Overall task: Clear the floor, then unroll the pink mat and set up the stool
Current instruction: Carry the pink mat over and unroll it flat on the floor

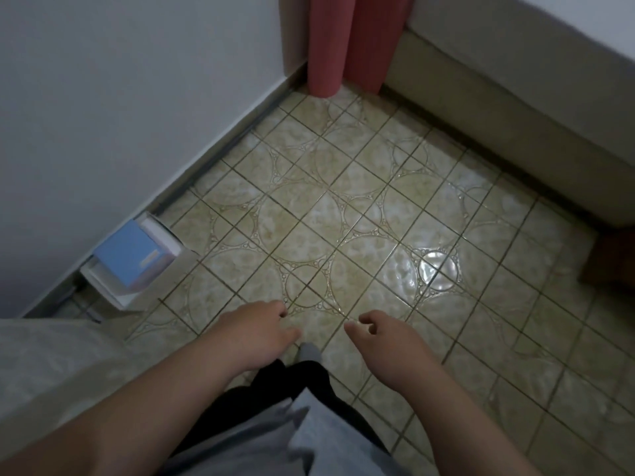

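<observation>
Tiled floor [343, 207], beige with circle pattern, glossy glare at 3 o'clock. White walls [120, 97] meeting in corner at 12. Pink mat [347, 39] rolled, standing upright in that corner, touching floor. Blue-and-white boxes [134, 262] against wall at 9. Left hand [254, 331] and right hand [381, 338] low at 6, both loosely curled, empty, apart. Stool not identifiable.

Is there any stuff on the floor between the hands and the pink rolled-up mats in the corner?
No. Only bare tiled floor lies between both empty hands, left hand and right hand, and the pink mats in the corner. The blue box sits off against the left wall.
</observation>
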